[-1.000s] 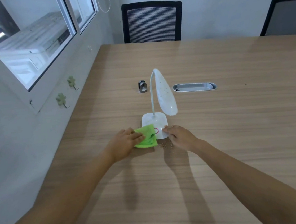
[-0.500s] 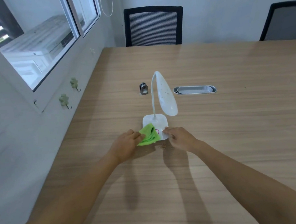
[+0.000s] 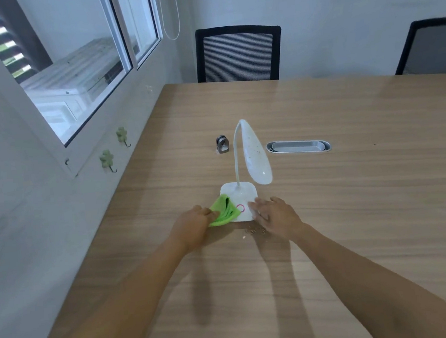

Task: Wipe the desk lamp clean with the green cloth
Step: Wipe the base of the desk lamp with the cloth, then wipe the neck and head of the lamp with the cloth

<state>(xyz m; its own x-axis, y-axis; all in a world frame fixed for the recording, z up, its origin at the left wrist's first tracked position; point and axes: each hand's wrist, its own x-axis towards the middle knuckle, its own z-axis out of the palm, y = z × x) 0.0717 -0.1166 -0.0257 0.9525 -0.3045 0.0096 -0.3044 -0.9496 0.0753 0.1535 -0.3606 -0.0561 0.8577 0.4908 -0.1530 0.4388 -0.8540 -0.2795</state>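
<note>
A white desk lamp [image 3: 253, 155] stands on the wooden table [image 3: 356, 210], its speckled head drooping over a square base [image 3: 241, 191] with a pink ring button. My left hand [image 3: 194, 226] is shut on a folded green cloth [image 3: 224, 209], which lies against the base's front left edge. My right hand [image 3: 275, 217] rests with spread fingers on the base's front right corner, steadying it.
Brown crumbs [image 3: 253, 231] lie on the table just in front of the base. A small metal clip [image 3: 222, 143] and a silver cable slot [image 3: 298, 146] sit behind the lamp. Two black chairs [image 3: 238, 54] stand at the far edge; the wall with hooks [image 3: 106, 159] runs along the left.
The green cloth has slid left across the lamp base, uncovering the pink ring. My right hand has stayed on the base. The camera has tilted down a little.
</note>
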